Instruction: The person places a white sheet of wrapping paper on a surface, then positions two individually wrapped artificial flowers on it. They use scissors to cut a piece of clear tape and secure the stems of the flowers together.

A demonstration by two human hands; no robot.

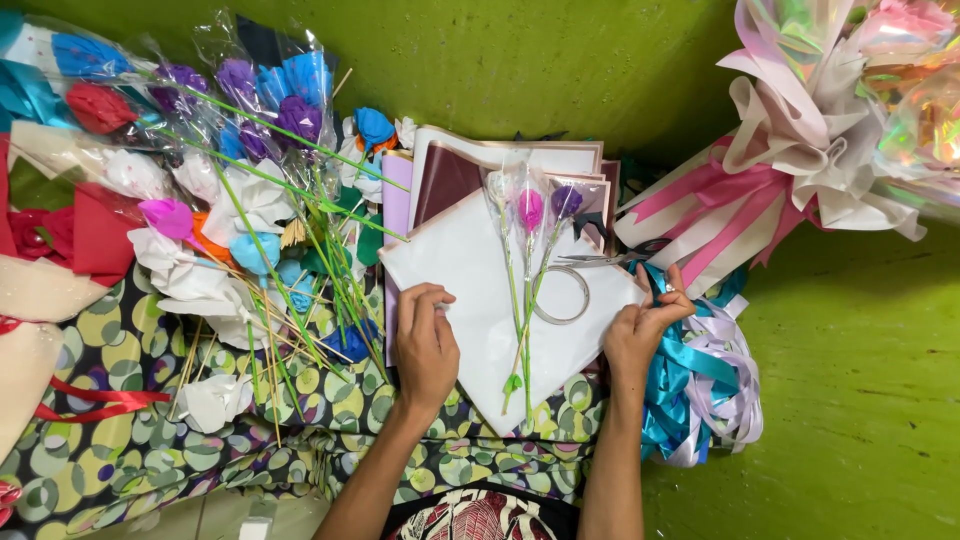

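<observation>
A white square sheet of wrapping paper [470, 270] lies turned like a diamond on a stack of sheets. Three thin wrapped flowers [530, 210], white, pink and purple, lie across it with green stems pointing toward me. A clear tape roll [562, 295] rests on the sheet beside the stems. My left hand [425, 345] presses flat on the sheet's left edge, fingers together. My right hand [645, 325] rests on the sheet's right corner, its fingers reaching into the teal ribbon [680, 375].
A heap of wrapped paper flowers [240, 150] on green stems covers the left. Scissors [600, 259] lie near the sheet's right corner. A finished bouquet with pink ribbon [800, 140] lies at top right. Patterned cloth [150, 420] covers the floor; green flooring [860, 400] is at right.
</observation>
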